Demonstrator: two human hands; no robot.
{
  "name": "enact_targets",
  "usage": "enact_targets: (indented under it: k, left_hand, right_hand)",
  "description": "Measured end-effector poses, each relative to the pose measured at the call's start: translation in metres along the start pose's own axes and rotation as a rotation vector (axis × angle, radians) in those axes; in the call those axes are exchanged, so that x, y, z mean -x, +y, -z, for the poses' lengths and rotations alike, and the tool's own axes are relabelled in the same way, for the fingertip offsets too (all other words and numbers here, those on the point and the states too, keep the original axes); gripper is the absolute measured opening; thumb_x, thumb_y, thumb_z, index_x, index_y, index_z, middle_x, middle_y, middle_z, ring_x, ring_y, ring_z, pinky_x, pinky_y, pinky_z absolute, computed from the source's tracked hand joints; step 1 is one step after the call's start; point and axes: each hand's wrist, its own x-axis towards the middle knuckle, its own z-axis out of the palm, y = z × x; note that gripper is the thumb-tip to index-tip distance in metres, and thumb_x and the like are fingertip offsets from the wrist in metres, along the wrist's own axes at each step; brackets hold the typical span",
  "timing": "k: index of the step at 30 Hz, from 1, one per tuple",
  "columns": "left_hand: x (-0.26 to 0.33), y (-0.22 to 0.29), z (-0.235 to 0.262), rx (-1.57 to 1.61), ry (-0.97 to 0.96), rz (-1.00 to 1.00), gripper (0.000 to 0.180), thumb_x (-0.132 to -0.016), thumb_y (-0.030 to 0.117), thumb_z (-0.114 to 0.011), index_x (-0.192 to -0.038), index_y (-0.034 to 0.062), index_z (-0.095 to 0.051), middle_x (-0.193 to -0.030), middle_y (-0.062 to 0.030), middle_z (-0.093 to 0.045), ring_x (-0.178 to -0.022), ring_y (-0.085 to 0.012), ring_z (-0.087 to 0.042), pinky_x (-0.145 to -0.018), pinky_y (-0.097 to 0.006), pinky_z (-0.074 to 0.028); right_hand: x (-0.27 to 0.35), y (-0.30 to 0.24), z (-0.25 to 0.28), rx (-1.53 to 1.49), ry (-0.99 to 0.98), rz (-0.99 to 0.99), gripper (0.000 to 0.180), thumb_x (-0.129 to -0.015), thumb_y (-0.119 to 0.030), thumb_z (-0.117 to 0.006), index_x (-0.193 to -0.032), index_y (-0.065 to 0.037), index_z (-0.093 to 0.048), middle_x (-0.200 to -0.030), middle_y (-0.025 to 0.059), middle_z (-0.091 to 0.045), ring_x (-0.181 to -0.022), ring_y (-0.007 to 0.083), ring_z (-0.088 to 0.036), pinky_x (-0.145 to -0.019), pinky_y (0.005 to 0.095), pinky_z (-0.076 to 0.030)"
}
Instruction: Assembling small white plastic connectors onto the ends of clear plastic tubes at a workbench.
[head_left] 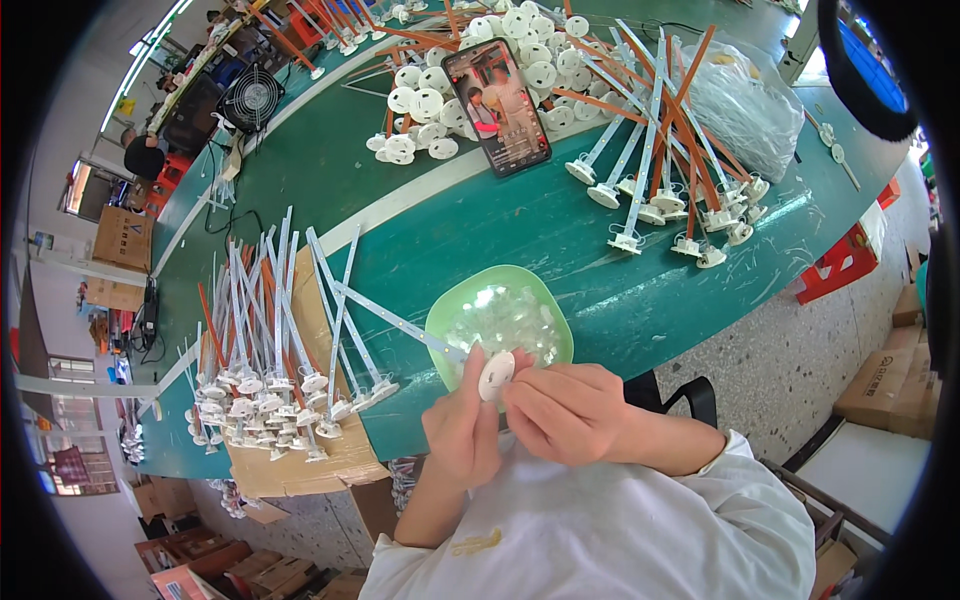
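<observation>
Above a green bowl [562,312], my left hand [462,428] pinches an LED strip light [395,323] near its white round base [496,376]. The strip points away to the upper left, and the base's flat face is turned up towards me. My right hand [568,410] is closed, its thumb and fingertips pressed together at the right edge of the base. Whatever lies between those right fingertips is hidden. Small clear plastic pieces [505,318] fill the bowl just beyond both hands.
Strip lights with white bases [250,385] stand bunched on cardboard [290,475] at left. Another bunch [660,190] stands far right beside a plastic bag [740,110]. A phone [497,108] leans on piled white discs [425,103]. A black fan [250,98] sits far left.
</observation>
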Motion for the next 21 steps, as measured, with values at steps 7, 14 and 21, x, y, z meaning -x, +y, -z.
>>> enact_targets:
  k: [7, 14, 21]
  left_hand:
    - [-0.002, 0.001, 0.005, -0.211, -0.035, 0.042, 0.047, -0.085, -0.006, -0.057, -0.132, -0.0131, -0.052, -0.076, -0.0177, -0.068, -0.056, -0.0204, -0.064, -0.055, -0.03, -0.05]
    - [0.011, -0.012, 0.016, -0.225, 0.013, 0.053, 0.045, -0.088, 0.001, -0.061, -0.131, -0.0108, -0.054, -0.074, -0.0168, -0.069, -0.055, -0.0187, -0.065, -0.057, -0.027, -0.051]
    - [0.016, -0.02, 0.04, -0.049, 0.117, 0.198, 0.037, -0.097, -0.002, -0.046, -0.131, -0.0116, -0.052, -0.096, -0.0227, -0.071, -0.084, -0.0306, -0.073, -0.079, -0.04, -0.059]
  right_hand:
    - [-0.001, 0.002, 0.002, -0.002, -0.108, -0.019, 0.023, -0.067, 0.006, -0.069, -0.09, 0.005, -0.065, -0.086, 0.0133, -0.066, -0.06, 0.0205, -0.064, -0.052, 0.0282, -0.054]
    - [-0.011, 0.004, 0.017, -0.204, -0.268, -0.137, 0.027, -0.072, 0.002, -0.072, -0.098, 0.003, -0.066, -0.092, 0.0149, -0.069, -0.071, 0.0267, -0.069, -0.063, 0.0339, -0.058]
    - [-0.014, 0.033, 0.063, -0.051, -0.199, -0.309, 0.012, -0.073, 0.004, -0.073, -0.085, 0.001, -0.07, -0.081, 0.0124, -0.07, -0.07, 0.0261, -0.07, -0.062, 0.0324, -0.057]
